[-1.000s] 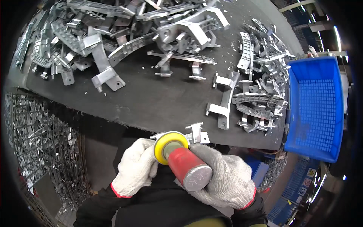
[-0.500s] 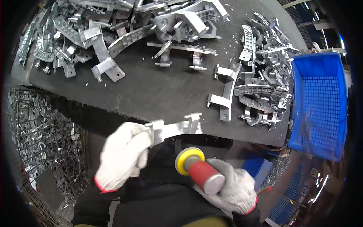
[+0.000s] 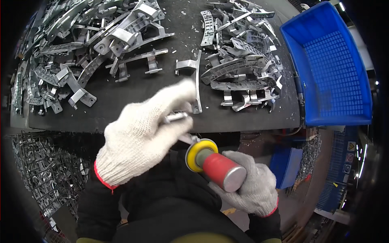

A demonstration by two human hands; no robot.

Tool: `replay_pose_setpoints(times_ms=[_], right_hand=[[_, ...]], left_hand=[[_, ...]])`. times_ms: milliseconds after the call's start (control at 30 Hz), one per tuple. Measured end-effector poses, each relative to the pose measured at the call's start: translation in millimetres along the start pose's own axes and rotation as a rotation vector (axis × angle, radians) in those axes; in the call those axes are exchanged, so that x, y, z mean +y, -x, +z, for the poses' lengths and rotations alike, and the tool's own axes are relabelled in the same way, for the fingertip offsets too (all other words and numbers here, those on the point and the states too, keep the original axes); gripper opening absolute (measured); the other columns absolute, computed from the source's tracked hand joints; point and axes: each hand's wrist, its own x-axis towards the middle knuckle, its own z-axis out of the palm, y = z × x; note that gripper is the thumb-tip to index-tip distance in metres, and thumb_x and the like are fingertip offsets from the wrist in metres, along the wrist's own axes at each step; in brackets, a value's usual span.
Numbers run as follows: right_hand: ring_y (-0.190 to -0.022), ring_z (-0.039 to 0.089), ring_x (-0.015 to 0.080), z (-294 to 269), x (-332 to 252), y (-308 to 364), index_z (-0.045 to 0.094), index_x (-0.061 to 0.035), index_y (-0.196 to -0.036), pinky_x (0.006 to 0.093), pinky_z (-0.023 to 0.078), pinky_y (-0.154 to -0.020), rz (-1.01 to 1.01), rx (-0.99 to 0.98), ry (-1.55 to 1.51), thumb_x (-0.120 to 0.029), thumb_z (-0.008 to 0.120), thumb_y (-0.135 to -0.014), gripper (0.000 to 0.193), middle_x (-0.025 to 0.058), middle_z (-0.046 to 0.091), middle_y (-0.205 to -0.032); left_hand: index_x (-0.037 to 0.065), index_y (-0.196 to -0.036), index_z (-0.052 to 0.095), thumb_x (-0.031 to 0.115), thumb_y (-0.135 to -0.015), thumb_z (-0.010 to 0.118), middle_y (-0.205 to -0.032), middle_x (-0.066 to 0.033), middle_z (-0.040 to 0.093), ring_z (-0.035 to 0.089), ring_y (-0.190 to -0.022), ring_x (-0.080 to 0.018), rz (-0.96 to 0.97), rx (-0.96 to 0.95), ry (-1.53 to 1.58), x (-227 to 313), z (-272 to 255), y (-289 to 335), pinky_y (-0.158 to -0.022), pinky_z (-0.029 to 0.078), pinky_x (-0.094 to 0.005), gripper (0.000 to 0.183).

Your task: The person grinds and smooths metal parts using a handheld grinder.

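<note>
My left hand (image 3: 131,135), in a white knit glove with a red cuff, is closed around a silver metal bracket (image 3: 176,117). Most of the bracket is hidden behind the glove, and its lower end shows beside the sander's disc; whether they touch I cannot tell. In my right hand (image 3: 259,186), also gloved, is a small handheld disc sander (image 3: 221,168) with a red body and a yellow-rimmed pad, its disc facing left toward the bracket. Just beyond my left fingertips, a single bracket (image 3: 197,87) lies on the dark work table (image 3: 137,115).
Piled metal brackets (image 3: 60,46) cover the table's far left, and a second heap (image 3: 243,69) lies on its right. A blue plastic crate (image 3: 298,52) stands past the right edge. Below left is a wire cage (image 3: 44,170) full of metal parts; a blue bin (image 3: 289,166) sits lower right.
My left hand has moved right and turned over the bracket, bringing its end close to the sander's disc. The sander has barely moved. My view has shifted, so the table appears farther left.
</note>
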Motion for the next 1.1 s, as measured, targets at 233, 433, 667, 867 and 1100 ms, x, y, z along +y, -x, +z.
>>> replay_pose_setpoints(times_ms=[233, 433, 667, 867, 1100], right_hand=[[-0.058, 0.071, 0.0294, -2.3, -4.5, -37.7, 0.055, -0.0015, -0.12, 0.0411, 0.057, -0.052, -0.219, -0.027, 0.042, -0.041, 0.08, -0.086, 0.059, 0.0098, 0.07, -0.074], [-0.063, 0.073, 0.0303, -10.4, -14.5, -43.4, 0.055, -0.0024, -0.122, 0.0416, 0.058, -0.056, -0.101, -0.207, 0.043, -0.042, 0.079, -0.087, 0.059, 0.0126, 0.071, -0.075], [-0.077, 0.075, 0.0264, -50.6, -3.7, 17.2, 0.066, -0.0066, -0.117, 0.0379, 0.06, -0.071, 0.111, -0.169, -0.002, -0.036, 0.092, -0.069, 0.061, 0.0111, 0.075, -0.092], [-0.062, 0.072, 0.0264, -42.2, 1.2, 8.5, 0.068, -0.0021, -0.112, 0.0334, 0.06, -0.058, -0.087, 0.055, 0.174, -0.035, 0.089, -0.075, 0.055, 0.0099, 0.075, -0.092], [-0.074, 0.075, 0.0278, -56.2, -10.8, -12.6, 0.058, -0.0081, -0.127, 0.036, 0.062, -0.065, -0.076, -0.267, -0.111, -0.043, 0.087, -0.076, 0.068, 0.0104, 0.074, -0.095]], left_hand=[[-0.002, -0.115, 0.072, -0.003, -0.092, 0.068, -0.113, -0.0123, 0.074, 0.071, -0.095, -0.0138, 0.207, -0.015, -0.36, -5.4, -3.2, -6.3, -0.083, 0.058, -0.0285, 0.023], [-0.001, -0.115, 0.072, -0.004, -0.091, 0.068, -0.107, -0.0136, 0.074, 0.073, -0.091, -0.0159, 0.242, 0.045, -0.387, -11.4, -8.4, 3.6, -0.082, 0.057, -0.0278, 0.024], [0.0, -0.113, 0.072, -0.006, -0.088, 0.069, -0.107, -0.0155, 0.074, 0.074, -0.086, -0.02, 0.307, 0.005, -0.361, -9.0, -3.3, -1.8, -0.078, 0.058, -0.0291, 0.026], [0.0, -0.114, 0.072, -0.007, -0.086, 0.069, -0.107, -0.0174, 0.074, 0.075, -0.084, -0.0243, 0.336, 0.027, -0.535, -11.3, 10.5, 0.6, -0.077, 0.059, -0.0299, 0.028], [-0.002, -0.115, 0.069, -0.007, -0.092, 0.064, -0.107, -0.0134, 0.072, 0.073, -0.092, -0.0197, 0.341, 0.033, -0.381, -23.2, 0.9, -4.5, -0.078, 0.06, -0.0318, 0.025]])
